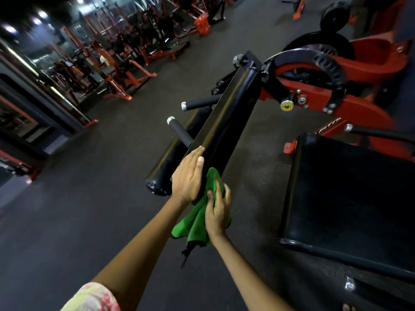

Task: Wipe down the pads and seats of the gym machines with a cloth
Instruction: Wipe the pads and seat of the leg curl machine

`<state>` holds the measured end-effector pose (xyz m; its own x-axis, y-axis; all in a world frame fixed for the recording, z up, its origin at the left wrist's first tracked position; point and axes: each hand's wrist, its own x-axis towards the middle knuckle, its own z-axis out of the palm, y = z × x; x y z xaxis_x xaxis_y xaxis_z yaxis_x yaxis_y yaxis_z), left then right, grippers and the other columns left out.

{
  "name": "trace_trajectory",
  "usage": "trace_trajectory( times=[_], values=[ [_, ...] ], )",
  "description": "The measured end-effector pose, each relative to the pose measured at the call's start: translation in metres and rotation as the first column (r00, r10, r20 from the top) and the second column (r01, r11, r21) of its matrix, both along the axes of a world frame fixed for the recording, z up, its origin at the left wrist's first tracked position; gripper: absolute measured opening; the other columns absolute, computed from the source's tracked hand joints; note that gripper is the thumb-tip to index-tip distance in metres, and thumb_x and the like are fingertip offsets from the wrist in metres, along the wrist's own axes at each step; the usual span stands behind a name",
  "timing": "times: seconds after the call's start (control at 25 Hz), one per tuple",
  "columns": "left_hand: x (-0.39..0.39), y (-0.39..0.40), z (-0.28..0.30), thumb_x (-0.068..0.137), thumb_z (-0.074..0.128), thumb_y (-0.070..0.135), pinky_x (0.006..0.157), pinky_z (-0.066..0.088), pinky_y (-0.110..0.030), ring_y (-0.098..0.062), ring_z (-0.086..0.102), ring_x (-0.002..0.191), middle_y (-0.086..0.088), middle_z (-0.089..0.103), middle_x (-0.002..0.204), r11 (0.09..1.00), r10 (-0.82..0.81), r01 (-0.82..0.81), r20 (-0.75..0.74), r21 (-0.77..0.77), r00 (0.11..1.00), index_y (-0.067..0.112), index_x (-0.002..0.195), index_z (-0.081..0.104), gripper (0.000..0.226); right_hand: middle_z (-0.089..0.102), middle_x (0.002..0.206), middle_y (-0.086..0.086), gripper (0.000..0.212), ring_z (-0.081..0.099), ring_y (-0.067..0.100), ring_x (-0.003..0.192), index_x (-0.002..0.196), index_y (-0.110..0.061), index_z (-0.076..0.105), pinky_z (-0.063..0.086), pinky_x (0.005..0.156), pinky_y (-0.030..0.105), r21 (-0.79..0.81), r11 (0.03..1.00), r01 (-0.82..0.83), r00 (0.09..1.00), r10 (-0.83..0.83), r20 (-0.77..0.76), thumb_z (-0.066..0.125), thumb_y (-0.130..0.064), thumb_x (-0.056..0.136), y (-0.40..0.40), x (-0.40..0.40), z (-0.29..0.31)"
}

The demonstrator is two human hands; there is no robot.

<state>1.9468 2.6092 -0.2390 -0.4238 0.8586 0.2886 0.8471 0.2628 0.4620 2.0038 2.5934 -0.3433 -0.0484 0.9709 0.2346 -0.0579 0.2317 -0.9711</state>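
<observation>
Green cloth (197,218) bunched against near end of long black pad (224,122), hanging down in folds below it. Right hand (216,209) pressed on cloth, fingers (225,194) curled into fabric, grasping it against pad's lower right edge. Left hand (187,176) laid flat on pad's upper left face, fingers straight and released, thumb along the top edge, just beside cloth. Pad tilted, running up and away toward red machine frame (350,104) with curved black perforated plate (323,63). Black roller pad (170,158) lying parallel, left of and below long pad; two black handles (199,103) with metal end caps projecting to the left. Wide black seat (348,187) at right, apart from both hands. Dark rubber floor (78,209) beneath; further red-and-black machines (116,70) in blurred background at upper left. Patterned sleeve (94,298) at lower edge.
</observation>
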Motion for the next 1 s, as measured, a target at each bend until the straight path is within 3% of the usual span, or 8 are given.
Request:
trace_trajectory(
  times=[0.12,0.24,0.32,0.44,0.52,0.68,0.88,1.0],
  values=[
    [0.001,0.003,-0.004,0.091,0.012,0.055,0.114,0.023,-0.029,-0.012,0.032,0.138,0.004,0.042,0.146,0.998,0.004,-0.018,-0.236,-0.056,0.972,0.017,0.139,0.045,0.069,0.049,0.128,0.019,0.093,0.056,0.032,0.104,0.128,-0.005,0.056,0.045,0.084,0.035,-0.175,0.984,0.028,0.998,-0.036,-0.042,0.012,-0.075,0.084,0.046,-0.002,0.011],
    [0.0,0.004,-0.007,0.091,0.012,0.055,0.11,0.03,-0.034,-0.014,0.036,0.136,0.004,0.044,0.144,0.999,0.031,-0.039,-0.29,-0.022,0.957,0.018,0.138,0.047,0.069,0.054,0.127,0.017,0.079,0.052,0.026,0.108,0.127,-0.005,0.056,0.045,0.085,0.038,-0.066,0.994,0.082,0.996,-0.078,0.052,0.015,-0.062,0.093,0.031,0.0,0.022],
    [0.001,0.003,-0.008,0.092,0.013,0.053,0.108,0.031,-0.033,-0.014,0.038,0.135,0.004,0.045,0.144,0.999,0.032,-0.034,-0.289,-0.001,0.957,0.017,0.137,0.048,0.067,0.057,0.126,0.016,0.073,0.049,0.021,0.108,0.124,-0.006,0.059,0.047,0.084,0.042,-0.007,0.997,0.073,0.991,-0.071,0.109,0.018,-0.058,0.095,0.007,0.001,0.008],
    [0.003,0.005,-0.005,0.092,0.015,0.052,0.108,0.032,-0.033,-0.014,0.041,0.133,0.002,0.048,0.141,1.0,0.029,-0.03,-0.274,0.001,0.961,0.016,0.135,0.05,0.066,0.049,0.129,0.023,0.086,0.053,0.036,0.109,0.125,-0.006,0.058,0.045,0.088,0.041,-0.198,0.98,-0.015,1.0,0.018,0.016,0.016,-0.071,0.088,0.044,-0.004,0.003],
    [0.003,0.006,-0.003,0.092,0.017,0.051,0.108,0.033,-0.036,-0.012,0.043,0.131,0.002,0.051,0.138,0.998,0.054,-0.051,-0.206,0.024,0.977,0.016,0.132,0.054,0.065,0.043,0.131,0.022,0.065,0.054,0.037,0.107,0.133,-0.01,0.052,0.043,0.086,0.038,-0.297,0.954,-0.047,0.998,0.056,0.022,0.03,-0.056,0.093,0.077,-0.008,0.013],
    [0.003,0.005,-0.001,0.093,0.022,0.051,0.106,0.037,-0.04,-0.011,0.048,0.126,0.0,0.057,0.132,0.997,0.037,-0.032,-0.063,0.076,0.997,0.014,0.125,0.06,0.061,0.051,0.122,0.018,0.062,0.054,0.023,0.098,0.127,-0.007,0.057,0.04,0.081,0.025,-0.089,0.996,0.0,0.997,0.007,0.077,0.028,-0.053,0.096,0.045,-0.001,0.017],
    [-0.003,0.041,0.035,0.095,0.027,0.037,0.086,0.04,-0.041,-0.018,0.051,0.079,-0.006,0.058,0.079,0.997,-0.034,0.027,-0.102,-0.076,0.994,0.0,0.079,0.06,0.052,0.044,0.128,0.028,0.044,0.052,0.04,0.111,0.135,-0.003,0.046,0.036,0.092,0.033,-0.396,0.913,-0.097,0.986,0.142,0.086,0.042,-0.028,0.099,0.101,-0.006,0.006],
    [-0.009,0.081,0.036,0.096,0.028,0.036,0.1,0.036,-0.037,-0.023,0.052,0.111,-0.012,0.059,0.116,0.987,-0.09,0.07,-0.131,-0.148,0.987,0.001,0.104,0.058,0.047,0.051,0.12,0.027,0.055,0.056,0.04,0.104,0.126,0.001,0.055,0.043,0.089,0.038,-0.222,0.975,-0.011,0.997,0.027,0.067,0.037,-0.042,0.097,0.086,-0.007,0.009]
  ],
)
